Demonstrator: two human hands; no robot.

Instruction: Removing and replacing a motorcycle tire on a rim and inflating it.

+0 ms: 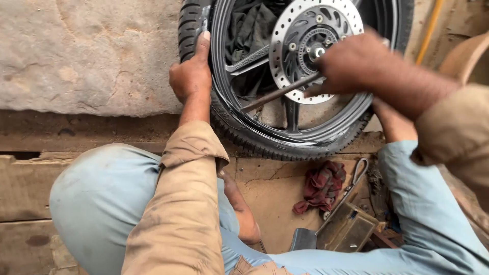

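Both hands are on a motorcycle wheel [285, 127] standing upright against a stone slab [86, 56]: the left hand [191, 76] presses its fingers and thumb onto the tyre [189, 20] at the rim's edge, while the right hand [351, 63] is clenched around a long metal bar [277, 94] whose tip sits at the inner rim (the brake disc [305, 40] lies just behind it). By my judgement the bar is levering at the tyre bead, which calls for steady bracing with the left hand so the wheel does not roll. Near the knees lie a red rag [321, 186] and some tools [346, 224].
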